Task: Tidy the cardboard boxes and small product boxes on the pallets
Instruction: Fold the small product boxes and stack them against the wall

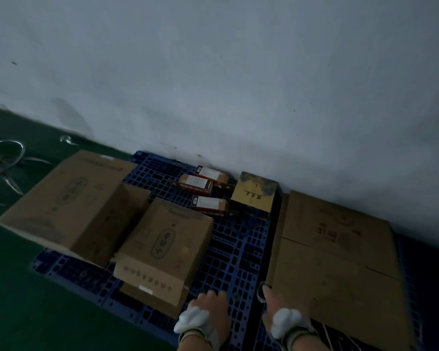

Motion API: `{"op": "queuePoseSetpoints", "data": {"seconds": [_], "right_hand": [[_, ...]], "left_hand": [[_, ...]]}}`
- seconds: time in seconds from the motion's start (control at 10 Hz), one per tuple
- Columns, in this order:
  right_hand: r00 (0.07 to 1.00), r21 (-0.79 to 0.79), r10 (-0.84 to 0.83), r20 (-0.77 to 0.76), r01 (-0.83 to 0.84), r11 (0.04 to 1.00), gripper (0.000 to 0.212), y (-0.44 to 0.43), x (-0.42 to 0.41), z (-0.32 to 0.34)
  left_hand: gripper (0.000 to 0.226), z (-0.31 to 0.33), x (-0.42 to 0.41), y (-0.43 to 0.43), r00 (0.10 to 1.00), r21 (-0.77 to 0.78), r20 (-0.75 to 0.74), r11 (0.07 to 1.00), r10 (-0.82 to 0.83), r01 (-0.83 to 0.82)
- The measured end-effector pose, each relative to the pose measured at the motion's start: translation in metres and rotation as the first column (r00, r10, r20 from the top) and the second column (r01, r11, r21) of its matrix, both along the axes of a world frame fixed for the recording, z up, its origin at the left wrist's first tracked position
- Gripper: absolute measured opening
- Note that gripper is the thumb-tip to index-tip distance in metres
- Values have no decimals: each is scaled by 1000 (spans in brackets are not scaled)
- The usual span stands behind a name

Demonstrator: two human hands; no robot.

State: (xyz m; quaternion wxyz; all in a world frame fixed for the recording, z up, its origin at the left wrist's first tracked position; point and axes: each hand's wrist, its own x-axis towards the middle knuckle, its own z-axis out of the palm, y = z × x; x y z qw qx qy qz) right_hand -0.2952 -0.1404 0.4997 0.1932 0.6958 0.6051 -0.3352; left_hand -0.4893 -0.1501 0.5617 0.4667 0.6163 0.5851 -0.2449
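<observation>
A blue plastic pallet lies against the wall. On it a large cardboard box sits at the left, with a smaller cardboard box tilted in front of it. Three small product boxes lie near the wall beside a yellow box. A flattened cardboard sheet covers the right pallet. My right hand touches the sheet's near left corner; its fingers are hidden. My left hand hovers over the pallet just right of the smaller box, holding nothing.
A white wall rises directly behind the pallets. Green floor spreads to the left. A shiny metal ring frame with legs stands on the floor at far left.
</observation>
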Motion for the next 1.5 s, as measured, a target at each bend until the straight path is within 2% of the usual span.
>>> {"op": "queuePoseSetpoints", "data": {"seconds": [0.1, 0.3, 0.5, 0.6, 0.7, 0.8, 0.9, 1.0, 1.1, 1.2, 1.3, 1.4, 1.5], "right_hand": [[999, -19, 32, 27, -32, 999, 58, 5, -46, 16], [990, 8, 102, 93, -104, 995, 60, 24, -69, 35], [995, 59, 76, 65, -80, 995, 55, 68, -54, 35], [997, 58, 58, 51, -61, 996, 57, 100, -29, 29], [997, 68, 58, 43, -61, 996, 53, 132, -8, 36], [997, 55, 76, 10, -76, 996, 49, 186, 45, 44], [999, -6, 16, -38, -16, 1000, 49, 226, 80, 53], [995, -109, 57, -80, -65, 992, 66, 258, 99, 57], [991, -49, 95, -92, -99, 994, 66, 285, 114, 66], [988, -46, 141, -58, -143, 989, 73, 305, 114, 72], [986, -10, 156, -57, -156, 988, 72, 326, 103, 76], [970, -7, 243, -11, -243, 970, 71, 350, 81, 75], [962, -49, 273, 2, -273, 961, 74, 370, 62, 78]], "left_hand": [[60, 14, -39, 4, 1000, 7, -13, 1000, 7, -6], [55, 28, -61, 26, 999, 66, -31, 998, -6, 8], [51, 37, -26, 69, 985, 132, -53, 977, -162, 167], [51, 37, 7, 104, 980, 118, -59, 974, -190, 196], [52, 41, 29, 135, 969, 130, -128, 965, -210, 226], [58, 55, 82, 183, 972, 111, -151, 973, -183, 200], [58, 79, 123, 223, 970, 119, -184, 976, -156, 180], [57, 89, 148, 255, 980, 199, -174, 970, -102, 136], [56, 92, 167, 287, 976, 207, -202, 971, -79, 122], [53, 91, 166, 311, 969, 214, -236, 969, -72, 124], [48, 82, 149, 330, 974, 213, -219, 971, -59, 106], [43, 63, 126, 347, 970, 226, -240, 970, -38, 94], [40, 48, 103, 354, 975, 231, -221, 969, -33, 85]]}}
